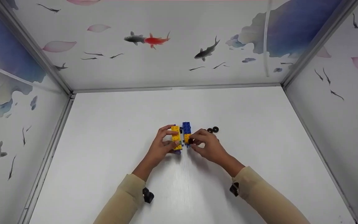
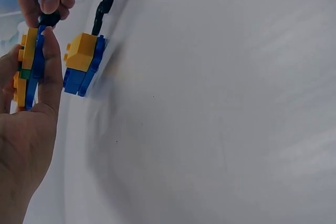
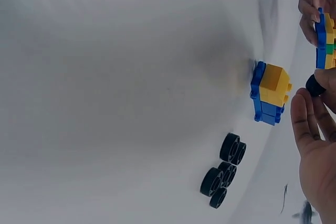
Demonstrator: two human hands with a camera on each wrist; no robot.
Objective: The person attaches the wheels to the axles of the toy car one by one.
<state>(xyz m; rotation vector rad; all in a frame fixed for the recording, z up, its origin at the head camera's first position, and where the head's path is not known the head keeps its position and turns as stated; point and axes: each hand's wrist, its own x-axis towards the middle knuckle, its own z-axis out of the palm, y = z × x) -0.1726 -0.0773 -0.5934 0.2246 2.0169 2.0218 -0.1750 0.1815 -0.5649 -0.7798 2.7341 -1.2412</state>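
Note:
My left hand [image 1: 161,144] grips a toy block vehicle [image 1: 175,130], yellow on top with a green piece and a blue base, raised off the table in the left wrist view. Between thumb and fingers, my right hand [image 1: 209,145] pinches a black toy wheel [image 3: 314,85]. That wheel is close against one end of the held vehicle; whether it is attached, I cannot tell. A second blue and yellow block vehicle [image 3: 268,92] stands on the table between the hands. A dark round piece [image 1: 181,130] shows beside the held vehicle in the head view.
Several loose black wheels [image 3: 212,181] lie on the white table [image 1: 104,161], just beyond my right hand. Printed panels with fish, such as the back wall [image 1: 179,68], enclose the table at the back and both sides.

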